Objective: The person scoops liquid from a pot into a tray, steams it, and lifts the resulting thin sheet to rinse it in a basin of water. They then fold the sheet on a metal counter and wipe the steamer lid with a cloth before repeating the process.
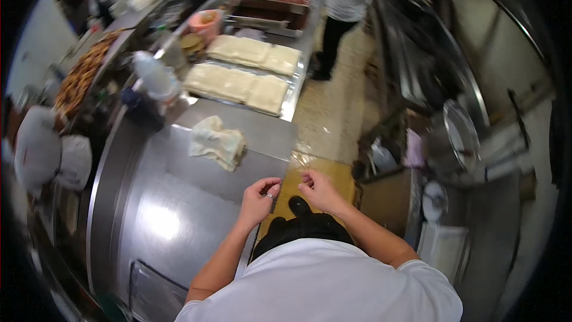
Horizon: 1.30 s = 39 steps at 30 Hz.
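Along the steel surface's (185, 182) right edge, the left hand (256, 204) and right hand (322, 192) hover apart, fingers curled narrowly; I cannot tell whether either grip holds anything. Beyond lies a crumpled cloth (217, 143); relaxed wrists would help control.

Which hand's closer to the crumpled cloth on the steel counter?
Left. The left hand is by the edge of the steel counter, on the person's side of the cloth. The right hand is farther right, over the yellow floor.
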{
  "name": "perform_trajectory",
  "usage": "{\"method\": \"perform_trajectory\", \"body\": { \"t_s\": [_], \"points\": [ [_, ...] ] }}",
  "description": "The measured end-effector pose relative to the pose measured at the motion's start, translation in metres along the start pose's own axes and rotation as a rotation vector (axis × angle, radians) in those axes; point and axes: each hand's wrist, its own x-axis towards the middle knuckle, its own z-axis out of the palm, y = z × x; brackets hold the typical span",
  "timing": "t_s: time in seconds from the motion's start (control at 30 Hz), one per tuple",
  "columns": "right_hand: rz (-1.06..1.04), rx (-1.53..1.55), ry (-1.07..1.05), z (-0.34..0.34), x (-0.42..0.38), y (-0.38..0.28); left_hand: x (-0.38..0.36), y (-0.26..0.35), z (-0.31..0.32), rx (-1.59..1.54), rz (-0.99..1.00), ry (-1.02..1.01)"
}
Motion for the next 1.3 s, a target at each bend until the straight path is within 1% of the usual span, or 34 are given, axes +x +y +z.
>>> {"method": "perform_trajectory", "body": {
  "t_s": [0.03, 0.13, 0.17, 0.23, 0.4, 0.57, 0.7, 0.8, 0.9, 1.03, 1.13, 1.23, 1.3],
  "points": [
    [0.047, -0.042, 0.021, 0.000, -0.017, -0.002, 0.003, -0.016, 0.007, -0.022, 0.030, -0.048],
    [0.111, -0.043, 0.097, -0.001, -0.066, 0.010, -0.003, -0.026, 0.030, -0.020, -0.056, -0.230],
    [0.141, -0.034, 0.124, -0.003, -0.083, 0.010, -0.006, -0.032, 0.040, -0.030, -0.011, -0.294],
    [0.204, -0.033, 0.191, -0.008, -0.114, 0.016, -0.014, -0.039, 0.061, -0.018, -0.016, -0.412],
    [0.324, -0.006, 0.388, -0.018, -0.185, 0.031, -0.037, -0.033, 0.114, 0.055, -0.029, -0.693],
    [0.411, 0.030, 0.588, -0.024, -0.254, 0.046, -0.056, -0.023, 0.164, 0.145, -0.005, -0.893],
    [0.509, 0.060, 0.714, -0.030, -0.316, 0.055, -0.082, -0.020, 0.214, 0.152, 0.000, -1.013],
    [0.593, 0.180, 0.780, -0.042, -0.370, 0.056, -0.116, -0.020, 0.253, 0.125, 0.065, -1.092],
    [0.620, 0.181, 0.855, -0.043, -0.422, 0.075, -0.160, -0.024, 0.287, 0.177, 0.067, -1.174],
    [0.605, 0.199, 0.968, -0.034, -0.487, 0.107, -0.224, -0.038, 0.319, 0.237, 0.026, -1.252],
    [0.624, 0.213, 1.013, -0.027, -0.534, 0.122, -0.268, -0.044, 0.340, 0.362, -0.004, -1.303],
    [0.646, 0.225, 1.042, -0.019, -0.582, 0.136, -0.303, -0.048, 0.365, 0.480, 0.124, -1.372],
    [0.669, 0.228, 1.060, -0.018, -0.611, 0.144, -0.328, -0.043, 0.383, 0.460, 0.117, -1.398]
  ]
}}
